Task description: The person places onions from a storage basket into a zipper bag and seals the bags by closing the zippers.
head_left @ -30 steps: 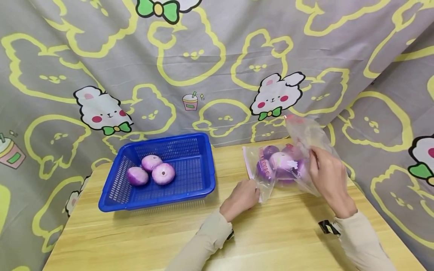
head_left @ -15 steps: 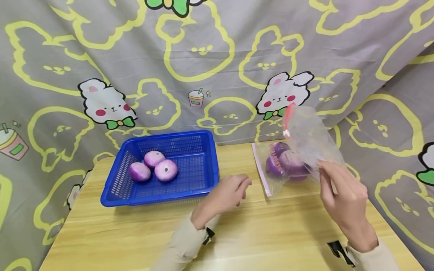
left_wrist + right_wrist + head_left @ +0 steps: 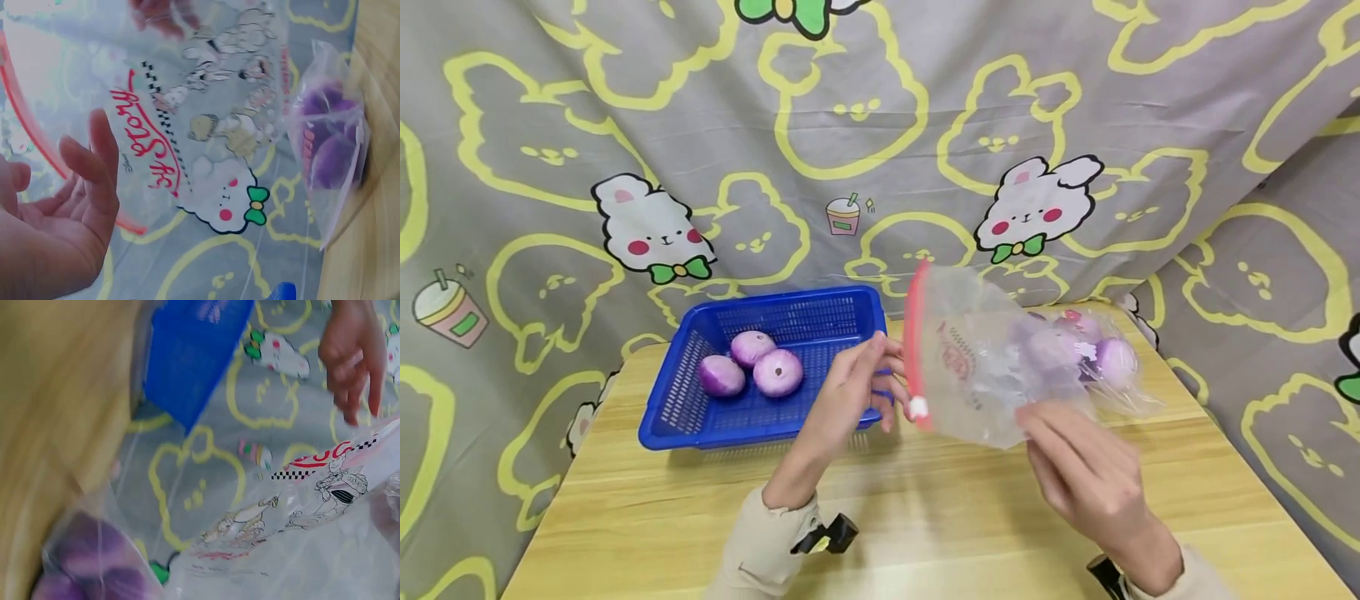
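My right hand [image 3: 1093,479] pinches the lower edge of a clear zip bag [image 3: 966,358], which hangs over the table with a red zip strip [image 3: 916,342] and a white slider. Red lettering and cartoon animals are printed on the bag [image 3: 206,106], and no contents show in it. My left hand [image 3: 850,387] is at the red strip, its fingers relaxed and slightly bent, gripping nothing. In the left wrist view the left hand [image 3: 69,206] overlaps the strip. Beyond lies another clear bag [image 3: 1138,400] filled with several purple onions [image 3: 1116,362], partly hidden by the raised one.
A blue plastic basket [image 3: 681,437] stands on the left of the wooden table [image 3: 925,525], close to the left hand. Three purple onions [image 3: 777,372] sit inside it. A grey patterned curtain [image 3: 880,125] hangs behind and along the right side.
My left hand let go of the filled bag's edge and turned, fingers opening. My right hand lifted the other bag and swung it left, its red strip now by the left hand.
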The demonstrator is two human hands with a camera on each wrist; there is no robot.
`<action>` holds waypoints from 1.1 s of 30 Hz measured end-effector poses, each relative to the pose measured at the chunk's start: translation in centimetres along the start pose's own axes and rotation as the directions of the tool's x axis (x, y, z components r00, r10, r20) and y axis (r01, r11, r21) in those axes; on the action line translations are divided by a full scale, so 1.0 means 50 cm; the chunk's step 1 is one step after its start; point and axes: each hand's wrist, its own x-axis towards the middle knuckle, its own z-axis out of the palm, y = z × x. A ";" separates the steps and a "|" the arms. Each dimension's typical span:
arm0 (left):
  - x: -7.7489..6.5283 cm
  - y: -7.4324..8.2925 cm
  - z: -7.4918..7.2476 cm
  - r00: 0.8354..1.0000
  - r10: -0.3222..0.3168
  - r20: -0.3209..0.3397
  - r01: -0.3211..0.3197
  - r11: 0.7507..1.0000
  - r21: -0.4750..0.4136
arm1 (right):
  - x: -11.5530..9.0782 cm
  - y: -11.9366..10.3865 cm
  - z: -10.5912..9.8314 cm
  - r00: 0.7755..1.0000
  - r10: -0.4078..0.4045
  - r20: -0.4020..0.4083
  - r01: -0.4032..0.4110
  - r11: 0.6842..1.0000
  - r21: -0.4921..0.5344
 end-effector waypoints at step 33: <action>-0.100 0.039 0.081 0.905 0.417 0.084 -0.406 0.788 0.463 | 0.111 -0.053 0.029 0.813 0.223 0.538 -0.414 0.871 0.265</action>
